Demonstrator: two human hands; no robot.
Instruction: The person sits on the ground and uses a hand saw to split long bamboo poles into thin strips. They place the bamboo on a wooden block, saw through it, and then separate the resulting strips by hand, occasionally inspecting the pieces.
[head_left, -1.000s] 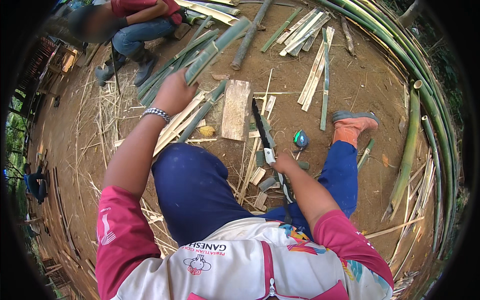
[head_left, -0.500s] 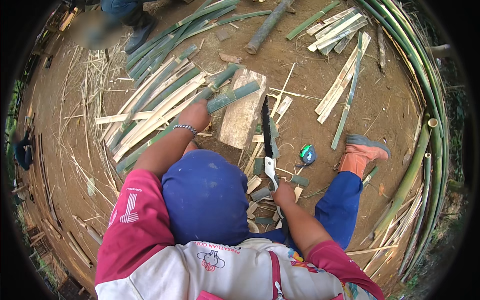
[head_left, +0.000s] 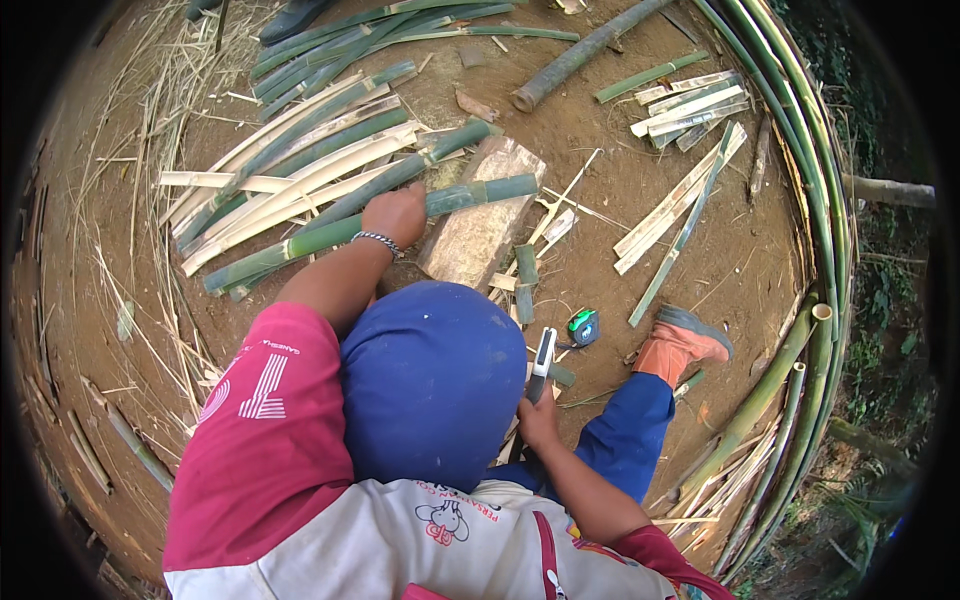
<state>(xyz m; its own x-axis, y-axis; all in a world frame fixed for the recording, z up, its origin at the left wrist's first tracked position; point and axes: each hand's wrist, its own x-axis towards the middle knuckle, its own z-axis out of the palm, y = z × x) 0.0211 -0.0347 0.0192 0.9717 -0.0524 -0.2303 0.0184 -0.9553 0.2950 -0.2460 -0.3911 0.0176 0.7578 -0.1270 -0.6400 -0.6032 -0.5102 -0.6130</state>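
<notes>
My left hand (head_left: 397, 216) is closed around a green bamboo length (head_left: 480, 194), which runs from the far left across a flat wooden board (head_left: 482, 225). The bamboo's right end sticks out past the board. Nearer my body, my right hand (head_left: 539, 420) grips a saw (head_left: 544, 350). A white-edged part of it points up from my fist, and I cannot clearly make out its blade. My blue-clad left knee (head_left: 430, 380) rises between my arms. Short bamboo offcuts (head_left: 526, 283) lie on the ground just beyond the saw.
Split bamboo strips (head_left: 300, 190) are piled at left. A tape measure (head_left: 583, 326) sits right of the saw. More strips (head_left: 685, 205) and a short stack (head_left: 690, 112) lie farther right. Long bamboo poles (head_left: 838, 200) curve along the right edge; a thick pole (head_left: 590, 55) lies ahead.
My right hand has drawn the saw back from beside the board, and its long dark blade no longer shows there. The bamboo in my left hand lies more level. The view has shifted.
</notes>
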